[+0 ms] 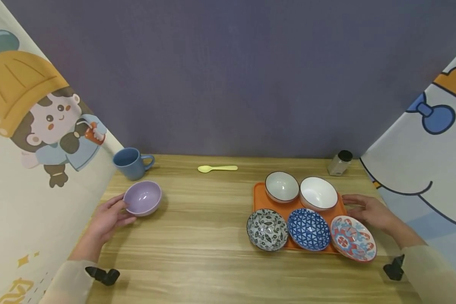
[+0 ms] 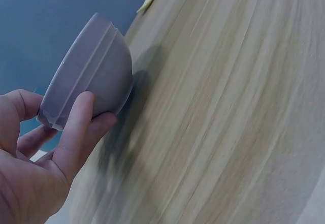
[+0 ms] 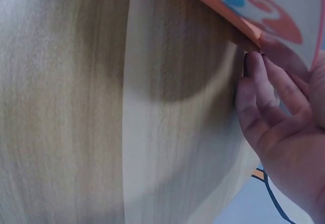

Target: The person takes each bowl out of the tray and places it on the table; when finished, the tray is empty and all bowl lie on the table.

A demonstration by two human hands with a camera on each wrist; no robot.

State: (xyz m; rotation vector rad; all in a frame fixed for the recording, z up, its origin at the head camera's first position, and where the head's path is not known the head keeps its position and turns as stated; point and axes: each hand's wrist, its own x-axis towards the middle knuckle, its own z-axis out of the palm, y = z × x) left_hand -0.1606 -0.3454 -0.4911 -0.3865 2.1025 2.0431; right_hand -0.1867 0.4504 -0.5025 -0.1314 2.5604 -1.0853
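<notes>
A purple bowl [image 1: 142, 198] is at the left, and my left hand [image 1: 110, 217] grips its near-left side. In the left wrist view the thumb is at the rim of the purple bowl [image 2: 89, 71] and fingers reach under its outer wall; a shadow falls on the table beside it. My right hand [image 1: 370, 213] holds the right edge of an orange tray [image 1: 259, 192]. The right wrist view shows curled fingers at the tray's edge [image 3: 223, 8], the thumb partly hidden by the bowl above. The tray carries several bowls, including a red-and-blue patterned bowl [image 1: 352, 238] overhanging its front right corner.
Also on the tray are a grey-white bowl [image 1: 282, 187], a white bowl [image 1: 318, 193], a black-and-white leaf-patterned bowl [image 1: 267, 230] and a blue patterned bowl [image 1: 309, 229]. A blue mug [image 1: 131, 164], yellow spoon [image 1: 217, 168] and black-lidded jar [image 1: 340, 163] stand or lie along the back.
</notes>
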